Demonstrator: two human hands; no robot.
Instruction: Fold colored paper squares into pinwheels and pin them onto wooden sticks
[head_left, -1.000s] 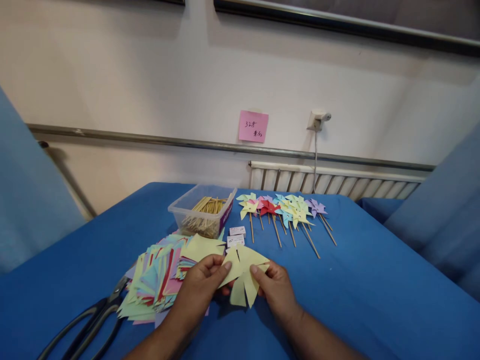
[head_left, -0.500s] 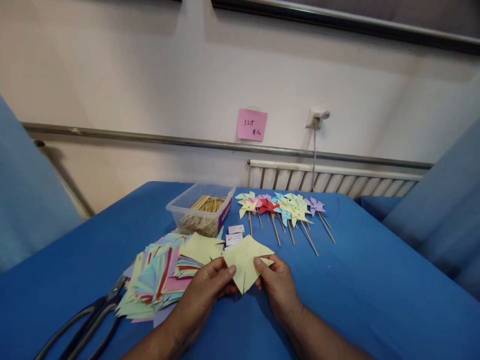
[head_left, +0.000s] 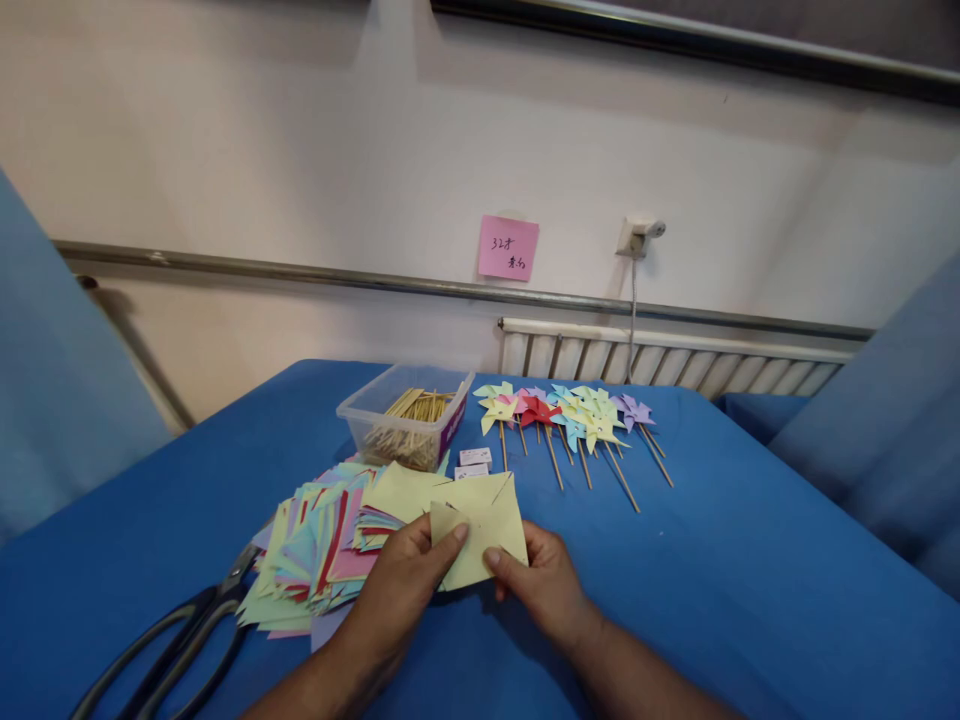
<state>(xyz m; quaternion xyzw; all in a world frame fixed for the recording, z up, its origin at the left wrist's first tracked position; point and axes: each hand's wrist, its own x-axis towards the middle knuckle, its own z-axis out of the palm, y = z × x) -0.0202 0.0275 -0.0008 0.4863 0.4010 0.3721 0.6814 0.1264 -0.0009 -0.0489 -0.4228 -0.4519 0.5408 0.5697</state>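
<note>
Both of my hands hold one pale yellow paper square [head_left: 484, 520] with cuts running in from its corners, just above the blue table [head_left: 750, 590]. My left hand [head_left: 409, 580] pinches its lower left part and folds one corner flap toward the middle. My right hand [head_left: 536, 585] grips its lower right edge. A fanned pile of coloured cut paper squares [head_left: 322, 545] lies right beside my left hand.
A clear plastic box of wooden sticks [head_left: 409, 420] stands behind the pile. Several finished paper pinwheels [head_left: 570, 415] on sticks lie at the back. Two small white boxes [head_left: 472, 463] sit between. Large black scissors [head_left: 172, 640] lie front left. A pink note [head_left: 508, 248] hangs on the wall.
The yellow paper has turned in my hands from a drooping, pointed shape to a flatter square, and my left hand now presses one corner flap inward.
</note>
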